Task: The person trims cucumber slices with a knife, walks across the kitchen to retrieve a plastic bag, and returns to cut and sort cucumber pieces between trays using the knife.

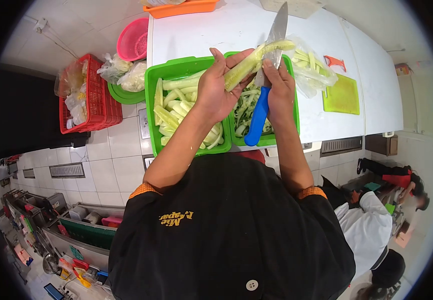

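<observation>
My left hand (211, 92) grips a long peeled cucumber piece (240, 72), cut face showing pale seeds, above two green tubs. In my right hand (281, 95) is a kitchen knife (259, 117) with a blue handle; its blade points away from me and lies against the cucumber's far end. The left green tub (149, 100) is filled with peeled cucumber pieces (169, 117). Beneath the knife, the right green tub (295, 117) has green peel and scraps (246, 107) in it. My hands partly hide both tubs.
On the white table (191, 35), a clear plastic bag (314, 75) of cucumber pieces sits right of the tubs, near an orange peeler (335, 63) and a green cutting board (341, 97). A red crate (96, 112) and pink basket (132, 40) stand left. Other people (366, 215) are at lower right.
</observation>
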